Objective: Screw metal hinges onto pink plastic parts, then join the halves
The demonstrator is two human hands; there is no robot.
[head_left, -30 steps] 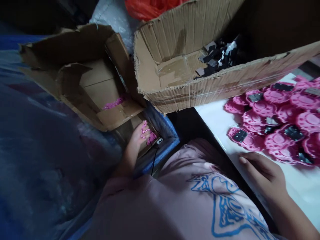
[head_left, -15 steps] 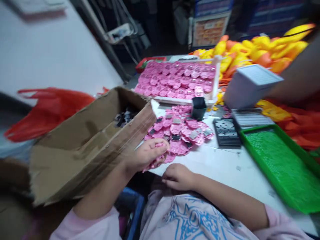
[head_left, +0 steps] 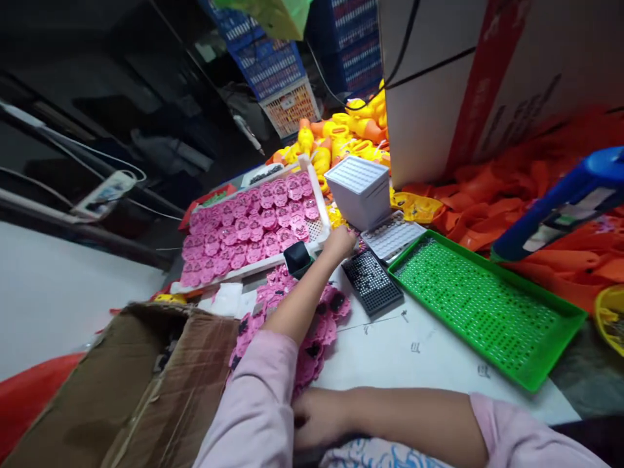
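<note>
My left hand point(head_left: 340, 243) reaches across the table to the gap between the white box point(head_left: 359, 195) and the black grid tray point(head_left: 371, 283). Its fingers curl downward, and whatever they grip is hidden behind the knuckles. Small pink and yellow bits lie around it. Close to my body at the table's front edge, my right hand point(head_left: 319, 416) is curled, its fingertips out of sight. A pile of pink flower-shaped pieces point(head_left: 336, 305) with dark and silvery squares lies under my left forearm. A black square cup point(head_left: 298, 259) stands behind the pile.
Rows of similar pink pieces fill a white-rimmed tray point(head_left: 319, 201). A green tray point(head_left: 531, 377) lies to the right, before orange sheets point(head_left: 546, 201). Left is a cardboard box point(head_left: 160, 390). Yellow-and-orange toys point(head_left: 336, 133) are heaped behind, and a blue tube-like object point(head_left: 560, 201) juts in.
My left hand has moved from the pile's near edge, where it held pink pieces, to the far side beside the white box. The view has swung right. My right hand stays near the front edge.
</note>
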